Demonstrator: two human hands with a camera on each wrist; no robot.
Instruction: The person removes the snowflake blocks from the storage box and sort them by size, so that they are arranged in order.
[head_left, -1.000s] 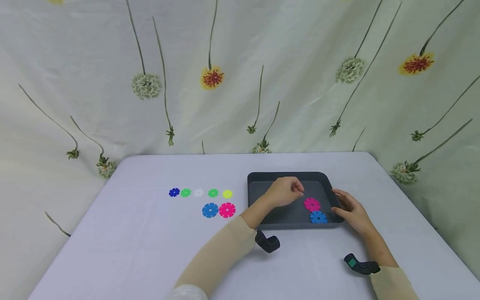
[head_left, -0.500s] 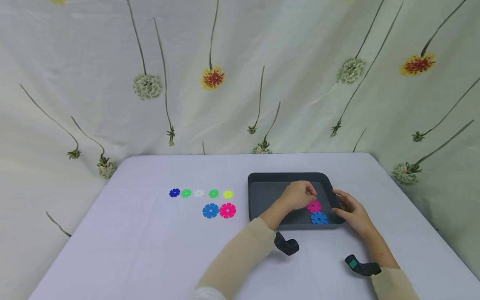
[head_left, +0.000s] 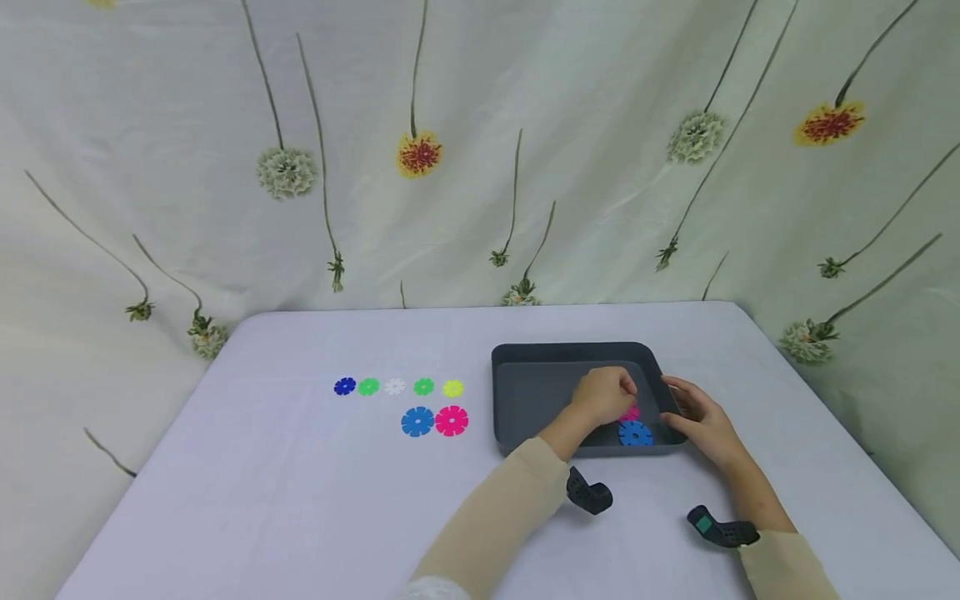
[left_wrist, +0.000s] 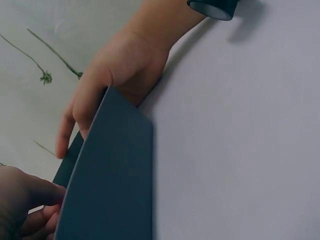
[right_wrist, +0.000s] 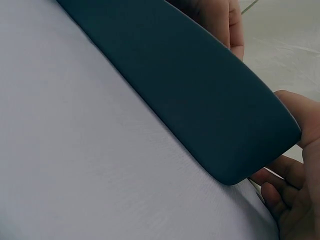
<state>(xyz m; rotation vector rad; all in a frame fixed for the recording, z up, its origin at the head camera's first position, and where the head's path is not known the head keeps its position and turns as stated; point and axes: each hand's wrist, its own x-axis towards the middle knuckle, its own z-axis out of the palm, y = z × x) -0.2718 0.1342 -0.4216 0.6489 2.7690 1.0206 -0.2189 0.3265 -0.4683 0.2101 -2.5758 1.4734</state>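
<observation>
My left hand (head_left: 602, 395) reaches into the dark grey tray (head_left: 528, 392), its fingers bent down at a pink slotted plastic disc (head_left: 632, 413) and partly covering it. In the left wrist view the left fingertips (left_wrist: 50, 200) are mostly behind the tray wall; I cannot tell whether they pinch the disc. A blue slotted disc (head_left: 635, 433) lies in the tray just below the pink one. My right hand (head_left: 703, 421) grips the tray's right side; in the right wrist view its thumb (right_wrist: 295, 107) lies at the rim and the other fingers are outside, lower down.
Left of the tray, a row of small slotted discs runs from a dark blue disc (head_left: 345, 386) to a yellow disc (head_left: 453, 388). Below it lie a larger blue disc (head_left: 417, 422) and a larger pink disc (head_left: 452, 421). A flowered cloth (head_left: 465, 167) hangs behind the white table (head_left: 300, 500).
My left hand has moved right and slightly down within the tray, to the pink disc, and now covers part of it. The right hand has stayed at the tray's side.
</observation>
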